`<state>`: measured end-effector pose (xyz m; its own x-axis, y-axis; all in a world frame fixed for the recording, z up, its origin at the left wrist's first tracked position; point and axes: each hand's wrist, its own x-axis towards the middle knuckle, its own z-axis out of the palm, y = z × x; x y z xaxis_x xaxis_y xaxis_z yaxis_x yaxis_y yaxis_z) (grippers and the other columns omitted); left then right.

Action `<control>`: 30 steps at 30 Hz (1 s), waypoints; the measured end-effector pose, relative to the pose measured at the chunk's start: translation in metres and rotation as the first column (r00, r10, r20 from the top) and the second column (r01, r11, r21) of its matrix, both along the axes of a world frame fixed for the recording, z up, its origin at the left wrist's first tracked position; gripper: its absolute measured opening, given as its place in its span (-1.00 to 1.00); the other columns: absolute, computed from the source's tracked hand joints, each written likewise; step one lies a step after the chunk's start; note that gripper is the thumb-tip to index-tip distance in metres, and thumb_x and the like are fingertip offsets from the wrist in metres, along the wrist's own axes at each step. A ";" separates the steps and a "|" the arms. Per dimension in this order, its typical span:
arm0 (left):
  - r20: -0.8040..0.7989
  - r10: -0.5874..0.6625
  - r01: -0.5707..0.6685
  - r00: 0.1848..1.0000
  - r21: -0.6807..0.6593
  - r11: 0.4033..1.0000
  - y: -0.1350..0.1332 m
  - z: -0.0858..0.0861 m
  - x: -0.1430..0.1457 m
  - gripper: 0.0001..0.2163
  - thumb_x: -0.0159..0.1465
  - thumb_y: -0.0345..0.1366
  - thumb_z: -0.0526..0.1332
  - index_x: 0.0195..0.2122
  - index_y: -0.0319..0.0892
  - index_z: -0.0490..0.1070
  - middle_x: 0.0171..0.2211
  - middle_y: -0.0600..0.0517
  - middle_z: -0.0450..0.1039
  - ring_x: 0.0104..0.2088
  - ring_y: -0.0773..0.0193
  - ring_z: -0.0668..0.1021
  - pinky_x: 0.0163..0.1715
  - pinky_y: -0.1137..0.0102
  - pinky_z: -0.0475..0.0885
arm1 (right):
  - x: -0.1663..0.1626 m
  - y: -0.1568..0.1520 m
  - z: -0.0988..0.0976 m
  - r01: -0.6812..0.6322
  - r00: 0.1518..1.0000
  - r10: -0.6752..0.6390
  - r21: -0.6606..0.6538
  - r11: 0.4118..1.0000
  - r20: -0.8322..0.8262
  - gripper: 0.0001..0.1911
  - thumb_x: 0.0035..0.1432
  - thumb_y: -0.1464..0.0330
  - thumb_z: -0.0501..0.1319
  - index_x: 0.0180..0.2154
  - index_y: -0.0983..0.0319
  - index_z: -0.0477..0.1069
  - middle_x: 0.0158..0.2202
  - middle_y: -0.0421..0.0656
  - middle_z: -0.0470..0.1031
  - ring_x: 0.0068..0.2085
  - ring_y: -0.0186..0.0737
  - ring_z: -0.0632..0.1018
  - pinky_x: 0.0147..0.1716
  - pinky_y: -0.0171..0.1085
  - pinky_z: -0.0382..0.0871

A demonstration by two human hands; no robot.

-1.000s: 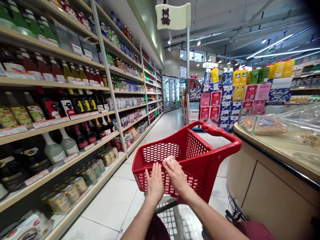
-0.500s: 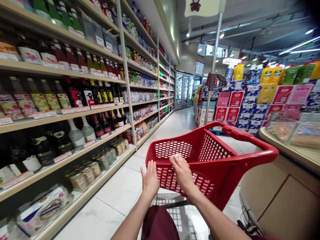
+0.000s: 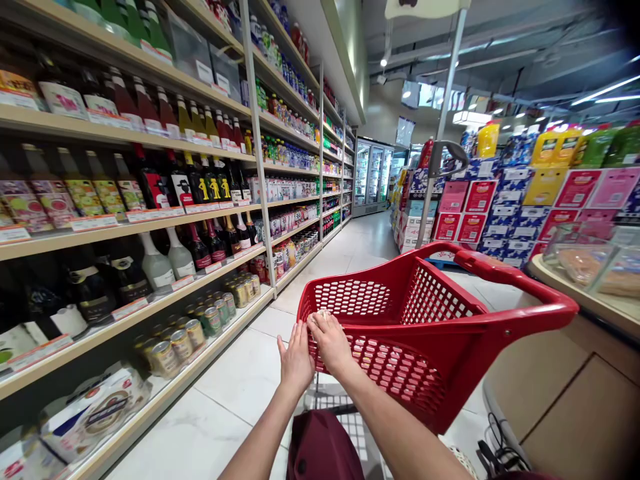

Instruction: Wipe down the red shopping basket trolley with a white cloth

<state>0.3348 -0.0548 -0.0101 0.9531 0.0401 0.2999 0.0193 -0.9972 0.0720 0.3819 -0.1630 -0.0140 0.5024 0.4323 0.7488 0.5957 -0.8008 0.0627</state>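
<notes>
A red plastic shopping cart (image 3: 465, 353) with a perforated basket stands right in front of me, its handle toward the right. My left hand (image 3: 296, 360) is at the basket's left corner, fingers stretched out, holding nothing that I can see. Right beside it, my right hand (image 3: 331, 341) bends its fingers over the near rim. A small whitish patch shows around the right fingertips, too unclear to name. The basket's inside is partly hidden by its near wall.
Shelves of bottles and cans (image 3: 180, 347) line the left side. To the right are a rounded counter (image 3: 565, 373) and black cables (image 3: 503, 443) on the floor. Stacked drink cartons (image 3: 510, 213) and a metal pole (image 3: 440, 120) stand beyond the cart. A tiled aisle (image 3: 373, 237) leads to glass-door fridges (image 3: 373, 173).
My right hand has slid left along the rim, up against my left hand. The left hand stays at the corner. The view has shifted slightly, so the cart appears a little farther right.
</notes>
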 end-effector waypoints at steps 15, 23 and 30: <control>0.077 -0.123 0.118 0.989 0.071 0.991 -0.066 0.005 0.001 -0.32 -0.02 -0.54 -0.05 0.21 -0.31 -0.09 0.24 -0.09 -0.11 0.23 0.13 -0.03 0.15 -0.05 -0.18 | -0.012 -0.117 0.007 0.240 0.967 -0.248 0.118 0.964 0.058 -0.56 0.09 0.56 -0.05 0.00 0.22 0.30 0.04 -0.06 0.33 0.13 -0.12 0.23 0.07 -0.08 0.12; 0.059 -0.260 0.250 0.964 0.139 0.958 -0.118 0.020 0.005 -0.36 0.04 -0.49 -0.05 0.21 -0.27 -0.09 0.24 -0.03 -0.12 0.24 0.14 -0.04 0.16 -0.03 -0.16 | -0.016 -0.161 0.016 0.235 0.957 -0.251 0.120 0.965 0.142 -0.57 0.09 0.55 -0.04 -0.01 0.21 0.32 0.05 -0.14 0.33 0.15 -0.14 0.19 0.09 -0.12 0.12; 0.048 -0.305 0.296 0.951 0.140 0.945 -0.155 0.025 0.007 -0.33 0.01 -0.50 -0.05 0.21 -0.30 -0.11 0.24 -0.06 -0.11 0.23 0.17 -0.03 0.16 -0.02 -0.18 | -0.020 -0.207 0.028 0.309 0.931 -0.327 0.127 0.943 0.163 -0.55 0.08 0.56 -0.02 0.01 0.24 0.30 0.08 -0.13 0.30 0.18 -0.13 0.13 0.11 -0.12 0.10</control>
